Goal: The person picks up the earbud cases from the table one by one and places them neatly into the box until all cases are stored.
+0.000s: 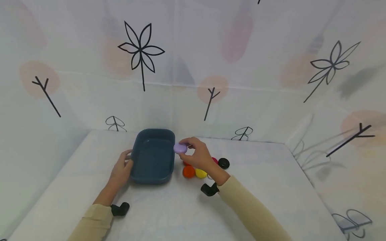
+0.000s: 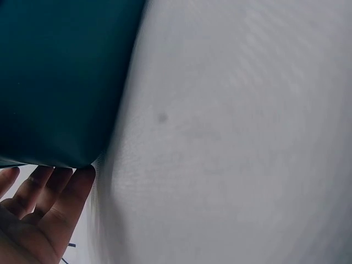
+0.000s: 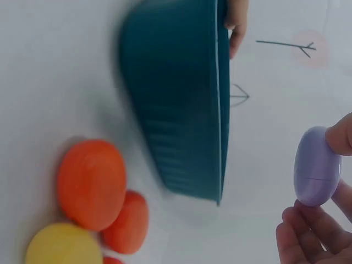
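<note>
A lilac, rounded, flattened disc (image 1: 180,148) with a thin seam around its side is pinched between the thumb and fingers of my right hand (image 1: 197,155). It is held up just beside the right rim of a dark teal plastic basin (image 1: 152,180). In the right wrist view the lilac disc (image 3: 317,168) is above the level of the tabletop pieces. My left hand (image 1: 120,169) is at the basin's left side. In the left wrist view, the fairly straight fingers (image 2: 69,203) touch the basin's wall (image 2: 60,82). The basin's visible floor is bare.
Under and beside my right hand lie an orange disc (image 1: 189,171), a yellow one (image 1: 200,173), a black one (image 1: 223,163) and a partly hidden pink one (image 1: 215,160). A white cloth (image 1: 169,214) covers the table. Patterned fabric (image 1: 187,100) hangs behind.
</note>
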Available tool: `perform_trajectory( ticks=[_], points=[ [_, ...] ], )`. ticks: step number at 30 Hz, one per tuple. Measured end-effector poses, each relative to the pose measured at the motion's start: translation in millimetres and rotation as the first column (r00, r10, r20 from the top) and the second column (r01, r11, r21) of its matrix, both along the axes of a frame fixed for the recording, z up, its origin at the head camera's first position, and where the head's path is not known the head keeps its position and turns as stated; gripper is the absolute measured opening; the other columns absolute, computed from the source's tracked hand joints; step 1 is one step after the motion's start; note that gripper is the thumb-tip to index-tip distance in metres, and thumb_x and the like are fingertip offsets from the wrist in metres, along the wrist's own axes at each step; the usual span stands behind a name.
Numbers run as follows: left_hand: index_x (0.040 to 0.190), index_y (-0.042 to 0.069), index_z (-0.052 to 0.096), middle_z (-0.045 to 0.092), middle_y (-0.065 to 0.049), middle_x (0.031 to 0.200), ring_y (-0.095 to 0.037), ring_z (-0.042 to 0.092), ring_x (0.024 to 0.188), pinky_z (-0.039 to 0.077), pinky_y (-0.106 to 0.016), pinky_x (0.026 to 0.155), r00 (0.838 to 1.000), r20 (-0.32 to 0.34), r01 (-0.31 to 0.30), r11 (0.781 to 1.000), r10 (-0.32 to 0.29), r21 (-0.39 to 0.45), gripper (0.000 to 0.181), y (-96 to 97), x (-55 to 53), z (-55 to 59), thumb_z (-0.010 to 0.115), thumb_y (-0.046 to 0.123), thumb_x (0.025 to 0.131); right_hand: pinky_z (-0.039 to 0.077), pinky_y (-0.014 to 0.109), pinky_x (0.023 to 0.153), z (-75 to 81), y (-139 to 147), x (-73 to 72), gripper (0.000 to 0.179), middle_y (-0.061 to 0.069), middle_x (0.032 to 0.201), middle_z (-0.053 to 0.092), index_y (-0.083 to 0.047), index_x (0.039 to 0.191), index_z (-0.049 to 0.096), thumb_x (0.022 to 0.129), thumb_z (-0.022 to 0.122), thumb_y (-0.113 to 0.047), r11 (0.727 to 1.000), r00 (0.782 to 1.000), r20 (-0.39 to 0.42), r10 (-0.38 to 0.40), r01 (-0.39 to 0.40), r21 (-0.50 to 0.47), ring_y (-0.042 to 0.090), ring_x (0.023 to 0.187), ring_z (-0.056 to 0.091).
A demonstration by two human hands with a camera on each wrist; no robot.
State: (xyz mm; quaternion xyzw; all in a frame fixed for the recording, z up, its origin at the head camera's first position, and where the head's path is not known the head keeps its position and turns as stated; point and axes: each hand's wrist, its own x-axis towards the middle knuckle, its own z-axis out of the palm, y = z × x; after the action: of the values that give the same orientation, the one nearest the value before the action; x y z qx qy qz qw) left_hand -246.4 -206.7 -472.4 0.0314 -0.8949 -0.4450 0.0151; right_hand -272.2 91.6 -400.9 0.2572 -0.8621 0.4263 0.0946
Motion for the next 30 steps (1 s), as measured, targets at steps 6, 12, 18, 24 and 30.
perform_trajectory(
  ticks=[6,12,18,24,30],
  points=[
    [0.138,0.021,0.018,0.037,-0.016,0.134,-0.035,0.042,0.117,0.036,-0.052,0.093,1.000,0.012,-0.008,1.000,0.008,0.001,0.049,1.6,-0.4,1.5,0.024,0.029,0.090,0.048,0.030,0.083,-6.7,28.2,9.5,0.036,-0.012,0.104,0.055,-0.021,0.107,0.057,0.073,0.066,-0.023,0.999,0.999,0.009,-0.052,0.052,0.014,0.005,0.093,0.052],
    [0.139,0.021,0.017,0.037,-0.016,0.134,-0.034,0.042,0.117,0.036,-0.051,0.093,1.000,0.017,-0.015,1.000,0.015,-0.003,0.049,0.2,-1.5,0.0,0.023,0.029,0.091,0.050,0.032,0.080,-17.6,58.8,19.1,0.038,-0.009,0.104,0.055,-0.021,0.108,0.056,0.072,0.068,-0.021,0.993,0.993,-0.007,-0.115,0.116,0.040,0.008,0.093,0.054],
    [0.139,0.021,0.018,0.038,-0.015,0.133,-0.034,0.044,0.115,0.037,-0.050,0.092,1.000,0.007,-0.013,1.000,0.013,0.000,0.049,0.4,-2.2,-3.3,0.024,0.028,0.090,0.051,0.038,0.078,-27.7,91.2,33.0,0.038,-0.008,0.103,0.054,-0.021,0.107,0.056,0.071,0.069,-0.019,0.983,0.986,-0.005,-0.165,0.165,0.079,0.009,0.090,0.054],
    [0.138,0.020,0.018,0.038,-0.015,0.133,-0.033,0.045,0.114,0.037,-0.050,0.092,1.000,0.007,-0.014,1.000,0.014,-0.013,0.049,2.0,-3.0,-2.2,0.024,0.029,0.090,0.051,0.036,0.079,-37.3,120.8,47.2,0.040,-0.009,0.102,0.054,-0.021,0.106,0.056,0.069,0.071,-0.019,0.957,0.968,0.004,-0.250,0.246,0.155,0.008,0.090,0.052],
    [0.139,0.018,0.018,0.038,-0.015,0.133,-0.033,0.045,0.114,0.038,-0.050,0.092,1.000,0.003,-0.011,1.000,0.011,-0.022,0.049,0.5,-2.8,-1.4,0.023,0.028,0.091,0.051,0.034,0.077,-46.1,144.0,54.4,0.042,-0.008,0.101,0.056,-0.018,0.106,0.057,0.067,0.073,-0.017,0.938,0.960,-0.042,-0.276,0.279,0.204,0.008,0.093,0.053]
  ],
)
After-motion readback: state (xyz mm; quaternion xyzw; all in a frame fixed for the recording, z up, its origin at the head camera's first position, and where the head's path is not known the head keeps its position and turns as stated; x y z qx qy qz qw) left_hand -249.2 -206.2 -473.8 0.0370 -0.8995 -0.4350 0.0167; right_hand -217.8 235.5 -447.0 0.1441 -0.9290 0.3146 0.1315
